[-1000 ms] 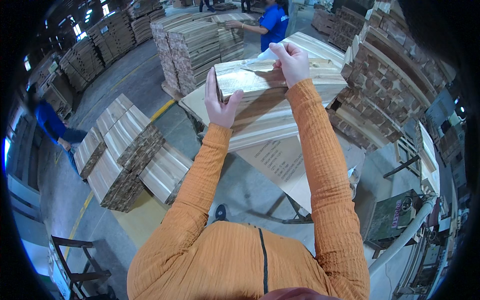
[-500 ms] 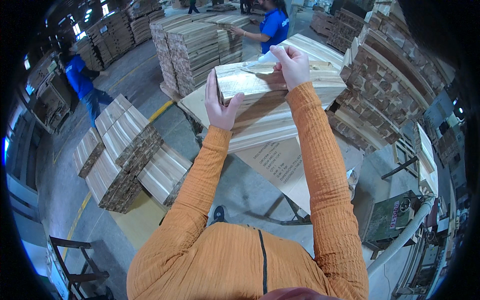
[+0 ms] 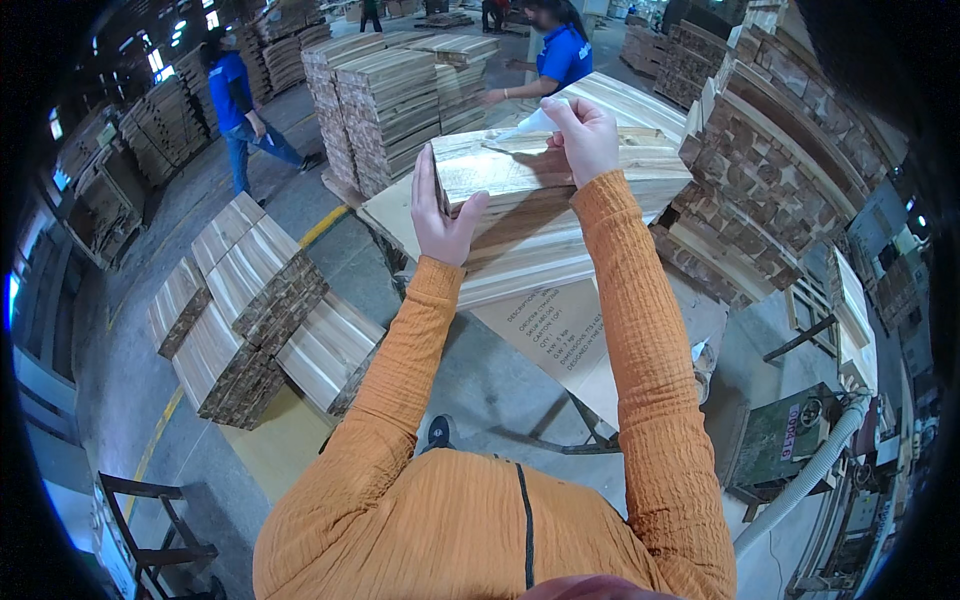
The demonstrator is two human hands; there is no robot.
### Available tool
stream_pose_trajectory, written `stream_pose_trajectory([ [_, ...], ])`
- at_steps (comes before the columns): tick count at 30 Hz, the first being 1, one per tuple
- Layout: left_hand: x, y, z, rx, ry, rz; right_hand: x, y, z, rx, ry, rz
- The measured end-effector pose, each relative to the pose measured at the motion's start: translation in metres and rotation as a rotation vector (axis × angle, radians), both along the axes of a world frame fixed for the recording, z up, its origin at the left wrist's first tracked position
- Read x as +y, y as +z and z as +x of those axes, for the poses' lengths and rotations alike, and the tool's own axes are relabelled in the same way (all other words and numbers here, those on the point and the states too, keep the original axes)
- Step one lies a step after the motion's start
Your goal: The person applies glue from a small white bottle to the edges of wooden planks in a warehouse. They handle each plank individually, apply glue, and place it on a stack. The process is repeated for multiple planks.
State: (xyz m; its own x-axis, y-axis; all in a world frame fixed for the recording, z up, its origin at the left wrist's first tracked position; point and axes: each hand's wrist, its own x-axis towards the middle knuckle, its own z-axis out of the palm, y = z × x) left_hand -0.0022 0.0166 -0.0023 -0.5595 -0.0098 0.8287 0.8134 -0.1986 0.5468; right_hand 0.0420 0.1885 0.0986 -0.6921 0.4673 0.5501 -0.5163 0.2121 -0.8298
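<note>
Left hand (image 3: 446, 230), thumb spread wide, braced grainy wooden board (image 3: 500, 174); right hand (image 3: 586, 138) pinched white tapered tube (image 3: 537, 122) above board; rough-ended plank stack (image 3: 375, 105) beyond.

Two hands (image 3: 447, 230); one white object (image 3: 535, 123) in the right fingers (image 3: 563, 114); beyond, two blue shirts (image 3: 229, 88); rightward, one hose (image 3: 810, 472), one green machine (image 3: 765, 450).

Left hand (image 3: 445, 232) against the end of a wooden board (image 3: 480, 172), white pointed object (image 3: 540, 122) in the right hand (image 3: 588, 140)
</note>
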Motion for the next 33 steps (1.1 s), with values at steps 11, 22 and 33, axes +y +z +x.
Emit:
stream_pose_trajectory([
  [11, -0.0023, -0.0022, -0.0001, -0.013, 0.002, -0.011, -0.0012, 0.0002, 0.0024, -0.004, -0.001, -0.002],
  [22, -0.001, -0.0012, -0.0004, -0.01, 0.017, -0.021, 0.0016, -0.0013, -0.001, 0.017, -0.005, 0.027],
  [33, -0.002, -0.0014, -0.0008, 0.0, 0.025, -0.021, 0.0006, -0.0006, 0.0015, 0.023, 0.052, -0.023],
])
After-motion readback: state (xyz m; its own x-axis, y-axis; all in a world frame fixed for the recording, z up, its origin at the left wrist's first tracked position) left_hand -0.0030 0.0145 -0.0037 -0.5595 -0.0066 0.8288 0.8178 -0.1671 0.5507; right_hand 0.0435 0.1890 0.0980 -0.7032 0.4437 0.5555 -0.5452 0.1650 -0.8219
